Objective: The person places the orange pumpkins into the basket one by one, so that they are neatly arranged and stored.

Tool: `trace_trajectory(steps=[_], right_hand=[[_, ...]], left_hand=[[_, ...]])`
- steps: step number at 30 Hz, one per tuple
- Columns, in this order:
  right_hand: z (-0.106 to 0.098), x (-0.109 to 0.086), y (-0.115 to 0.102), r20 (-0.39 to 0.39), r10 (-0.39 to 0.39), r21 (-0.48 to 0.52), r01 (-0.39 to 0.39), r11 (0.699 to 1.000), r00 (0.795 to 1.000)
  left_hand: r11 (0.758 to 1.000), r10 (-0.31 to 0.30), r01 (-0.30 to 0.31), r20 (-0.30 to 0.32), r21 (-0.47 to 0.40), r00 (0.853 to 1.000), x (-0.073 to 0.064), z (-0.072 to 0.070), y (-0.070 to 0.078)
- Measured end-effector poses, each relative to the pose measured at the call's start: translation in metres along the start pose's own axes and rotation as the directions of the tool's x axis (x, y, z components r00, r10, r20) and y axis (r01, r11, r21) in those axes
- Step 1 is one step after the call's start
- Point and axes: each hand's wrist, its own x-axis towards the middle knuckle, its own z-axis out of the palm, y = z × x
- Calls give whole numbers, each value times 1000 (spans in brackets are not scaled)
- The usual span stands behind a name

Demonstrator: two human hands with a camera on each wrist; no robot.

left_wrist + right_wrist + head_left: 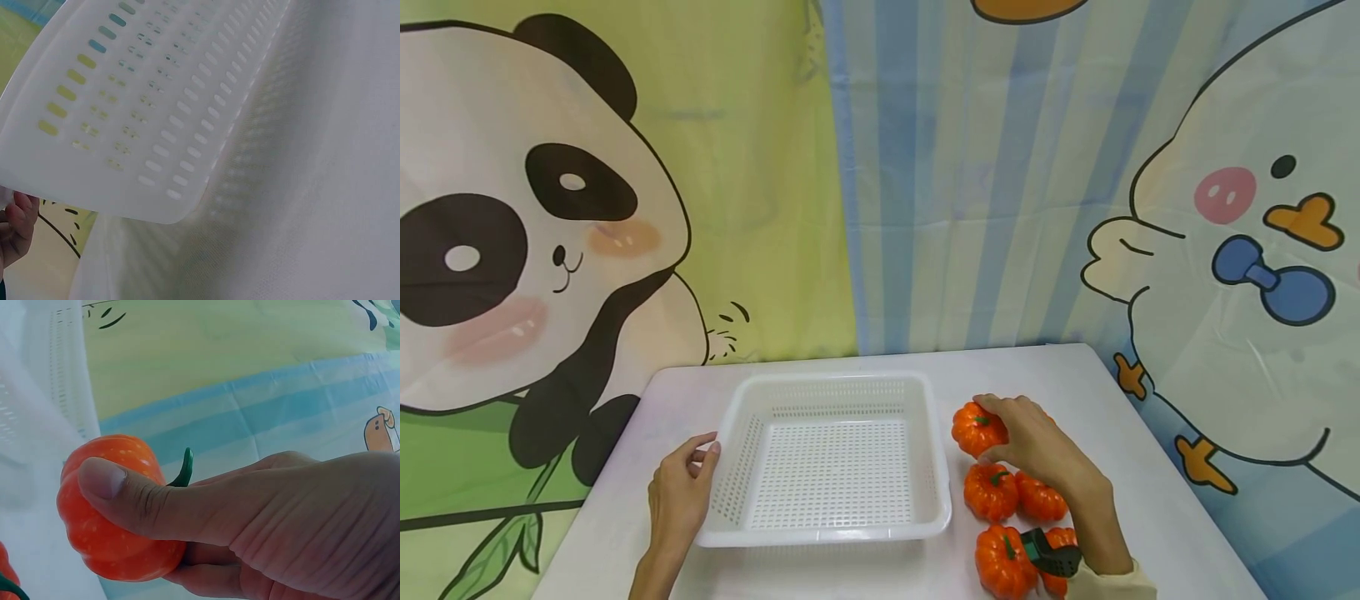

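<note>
My right hand (1037, 437) grips a small orange toy pumpkin (119, 512) with a green stem, the thumb lying across its side. In the head view this pumpkin (977, 428) is just right of a white plastic basket (936, 450) with slotted walls. My left hand (681, 492) holds the basket's left rim, its fingertips (22, 212) showing at the edge in the left wrist view. More orange pumpkins lie below the right hand, among them a pumpkin (991, 492) near the basket and a larger pumpkin (1006, 560) at the front. The right wrist partly hides others.
The white table (1157, 500) carries the basket and the pumpkins. Behind it hang a green curtain with a panda (760, 208) and a blue striped curtain (955, 208). A dark wrist device (1048, 552) overlaps the front pumpkins.
</note>
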Motion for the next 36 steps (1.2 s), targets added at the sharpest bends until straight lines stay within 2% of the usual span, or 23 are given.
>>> trace_trajectory(steps=[13,21,36], right_hand=[[-4,-5,-7,7,-27,7,27,1000,1000],[-5,-6,-15,17,-7,35,6,999,1000],[-2,-7,-25,36,28,26,-29,999,999]], left_hand=[[1000,-2,2,-4,1,1000,0,0,-1],[1000,3,-3,-6,1,1000,1,0,-1],[1000,-7,7,8,-5,1000,0,0,-2]])
